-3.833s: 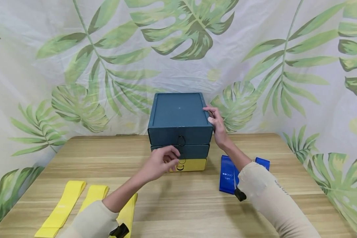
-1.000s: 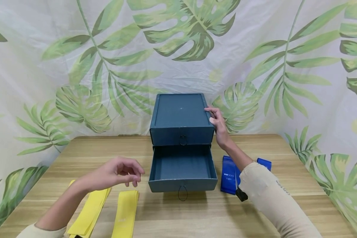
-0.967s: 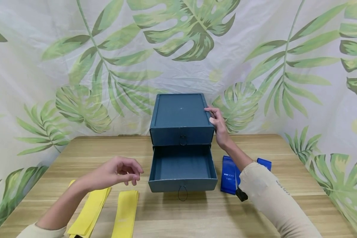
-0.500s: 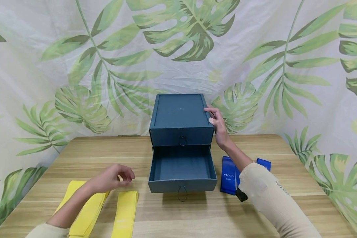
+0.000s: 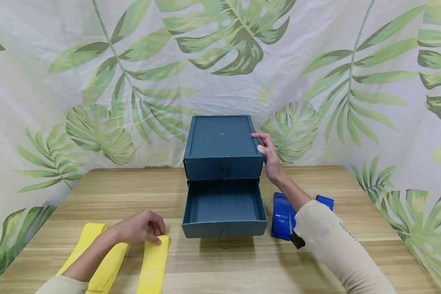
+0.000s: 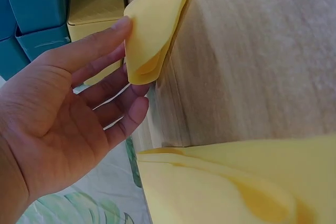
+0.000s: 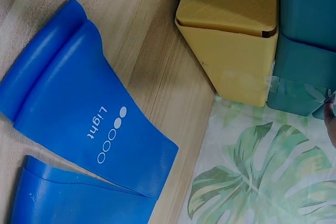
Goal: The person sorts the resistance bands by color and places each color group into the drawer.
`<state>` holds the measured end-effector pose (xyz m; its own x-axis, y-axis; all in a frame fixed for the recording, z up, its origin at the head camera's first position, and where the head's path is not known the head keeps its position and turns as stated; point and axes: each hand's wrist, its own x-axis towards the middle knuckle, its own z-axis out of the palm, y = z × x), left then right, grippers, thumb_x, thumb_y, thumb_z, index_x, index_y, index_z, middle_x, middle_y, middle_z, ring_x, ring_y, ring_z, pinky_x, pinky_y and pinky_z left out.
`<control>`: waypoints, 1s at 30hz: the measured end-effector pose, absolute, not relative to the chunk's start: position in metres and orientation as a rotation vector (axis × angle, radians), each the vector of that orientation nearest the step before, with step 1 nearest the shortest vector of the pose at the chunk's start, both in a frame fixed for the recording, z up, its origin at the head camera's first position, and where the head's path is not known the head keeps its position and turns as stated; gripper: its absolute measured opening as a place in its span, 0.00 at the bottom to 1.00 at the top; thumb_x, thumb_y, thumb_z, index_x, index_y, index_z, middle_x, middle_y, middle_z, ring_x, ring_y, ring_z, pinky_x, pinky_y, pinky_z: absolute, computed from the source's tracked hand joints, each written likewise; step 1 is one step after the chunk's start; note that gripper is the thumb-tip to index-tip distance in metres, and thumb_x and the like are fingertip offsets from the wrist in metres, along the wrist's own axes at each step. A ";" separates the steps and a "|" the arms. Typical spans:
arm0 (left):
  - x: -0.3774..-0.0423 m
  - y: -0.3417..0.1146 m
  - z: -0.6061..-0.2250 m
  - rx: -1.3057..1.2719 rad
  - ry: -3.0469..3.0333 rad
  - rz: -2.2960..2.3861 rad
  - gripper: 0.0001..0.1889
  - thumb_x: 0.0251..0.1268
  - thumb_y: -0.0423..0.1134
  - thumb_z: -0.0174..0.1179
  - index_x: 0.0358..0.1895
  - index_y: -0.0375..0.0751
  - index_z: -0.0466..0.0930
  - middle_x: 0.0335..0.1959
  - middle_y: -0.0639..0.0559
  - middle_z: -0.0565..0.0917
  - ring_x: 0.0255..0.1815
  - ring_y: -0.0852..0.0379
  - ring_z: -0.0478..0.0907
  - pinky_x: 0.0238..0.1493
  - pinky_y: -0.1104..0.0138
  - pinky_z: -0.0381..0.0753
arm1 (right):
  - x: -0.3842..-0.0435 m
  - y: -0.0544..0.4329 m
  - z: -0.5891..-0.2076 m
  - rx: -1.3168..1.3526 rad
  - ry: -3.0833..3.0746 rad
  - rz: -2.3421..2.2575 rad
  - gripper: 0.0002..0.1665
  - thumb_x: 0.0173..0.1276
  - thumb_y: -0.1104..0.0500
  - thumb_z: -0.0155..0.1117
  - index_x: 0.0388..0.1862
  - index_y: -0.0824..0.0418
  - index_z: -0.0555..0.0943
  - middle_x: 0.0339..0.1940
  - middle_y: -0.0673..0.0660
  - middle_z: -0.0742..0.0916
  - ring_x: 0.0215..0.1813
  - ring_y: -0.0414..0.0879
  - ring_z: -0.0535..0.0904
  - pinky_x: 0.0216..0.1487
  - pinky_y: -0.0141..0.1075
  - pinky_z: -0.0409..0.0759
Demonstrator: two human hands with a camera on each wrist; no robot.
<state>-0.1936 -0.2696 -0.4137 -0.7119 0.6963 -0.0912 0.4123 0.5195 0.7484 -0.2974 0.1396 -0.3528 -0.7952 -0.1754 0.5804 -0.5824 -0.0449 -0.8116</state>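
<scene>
My left hand (image 5: pixel 141 226) is at the far end of the rightmost yellow resistance band (image 5: pixel 153 269). In the left wrist view its thumb lies on one face of the folded band (image 6: pixel 152 35), with fingers behind the end, pinching it. My right hand (image 5: pixel 271 159) rests against the right side of the dark blue drawer box (image 5: pixel 220 134), fingers on its top edge; only a fingertip (image 6: pixel 123 23) of the left and a bit of the right hand (image 7: pixel 331 121) show close up. Below the top drawer, an empty drawer (image 5: pixel 224 229) stands pulled out.
More yellow bands (image 5: pixel 108 269) lie at left, partly under the left forearm. Blue bands (image 5: pixel 280 216), one marked Light, lie at right, partly hidden by the right sleeve. A yellow bottom drawer unit (image 7: pixel 231 61) shows in the right wrist view. A leaf-patterned cloth (image 5: pixel 220 94) hangs behind.
The middle drawer was shut in the oldest frame and is pulled out now. My left hand has left the drawer and come down onto the yellow band's end. The right hand has stayed put.
</scene>
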 end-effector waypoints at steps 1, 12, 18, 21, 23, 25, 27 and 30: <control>-0.194 -0.270 -0.413 0.911 2.371 1.029 0.09 0.55 0.29 0.77 0.36 0.35 0.85 0.30 0.55 0.83 0.31 0.64 0.77 0.33 0.69 0.81 | -0.298 0.140 -0.353 0.806 -1.933 1.909 0.33 0.72 0.55 0.41 0.67 0.77 0.65 0.82 0.73 0.57 0.84 0.64 0.49 0.80 0.63 0.48; -0.193 -0.267 -0.412 0.901 2.402 0.936 0.08 0.56 0.25 0.74 0.33 0.37 0.85 0.28 0.58 0.79 0.29 0.66 0.72 0.31 0.72 0.76 | -0.297 0.140 -0.353 0.798 -1.950 1.881 0.33 0.72 0.55 0.40 0.67 0.77 0.65 0.82 0.72 0.58 0.84 0.63 0.50 0.80 0.62 0.48; -0.194 -0.268 -0.409 0.908 2.461 0.942 0.08 0.60 0.25 0.70 0.33 0.39 0.80 0.28 0.58 0.74 0.31 0.64 0.70 0.32 0.70 0.72 | -0.297 0.139 -0.353 0.802 -1.944 1.885 0.33 0.71 0.55 0.40 0.67 0.77 0.64 0.82 0.73 0.58 0.84 0.64 0.49 0.80 0.62 0.47; -0.194 -0.269 -0.407 0.913 2.515 0.935 0.08 0.62 0.25 0.68 0.34 0.39 0.79 0.29 0.58 0.74 0.32 0.64 0.70 0.33 0.69 0.73 | -0.297 0.139 -0.353 0.802 -1.943 1.883 0.33 0.71 0.55 0.41 0.67 0.77 0.64 0.81 0.72 0.58 0.85 0.64 0.49 0.81 0.62 0.47; -0.195 -0.270 -0.405 0.915 2.542 0.938 0.08 0.62 0.26 0.68 0.35 0.39 0.78 0.30 0.57 0.74 0.32 0.64 0.70 0.34 0.69 0.74 | -0.297 0.139 -0.353 0.801 -1.941 1.884 0.33 0.71 0.55 0.41 0.67 0.77 0.65 0.81 0.72 0.59 0.84 0.64 0.49 0.80 0.63 0.47; -0.196 -0.270 -0.404 0.922 2.556 0.952 0.07 0.63 0.26 0.67 0.38 0.38 0.78 0.31 0.57 0.75 0.33 0.64 0.70 0.34 0.69 0.75 | -0.297 0.139 -0.353 0.802 -1.939 1.885 0.33 0.71 0.55 0.41 0.67 0.77 0.65 0.81 0.72 0.59 0.84 0.64 0.49 0.80 0.63 0.48; -0.196 -0.270 -0.402 0.929 2.547 0.974 0.08 0.63 0.25 0.66 0.43 0.35 0.79 0.32 0.55 0.75 0.32 0.64 0.71 0.33 0.69 0.75 | -0.298 0.139 -0.354 0.803 -1.935 1.894 0.33 0.71 0.54 0.40 0.67 0.77 0.65 0.82 0.72 0.59 0.84 0.64 0.50 0.80 0.63 0.48; -0.197 -0.269 -0.398 0.947 2.522 0.996 0.14 0.64 0.24 0.64 0.51 0.30 0.79 0.33 0.54 0.75 0.32 0.64 0.71 0.32 0.69 0.74 | -0.298 0.140 -0.354 0.801 -1.932 1.902 0.34 0.71 0.54 0.41 0.66 0.78 0.64 0.82 0.72 0.59 0.84 0.64 0.50 0.80 0.63 0.49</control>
<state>-0.1967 -0.2693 -0.3983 -0.7504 0.6609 -0.0097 0.4760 0.5505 0.6858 -0.2985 0.1395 -0.3543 -0.7942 -0.1695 0.5835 -0.5860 -0.0402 -0.8093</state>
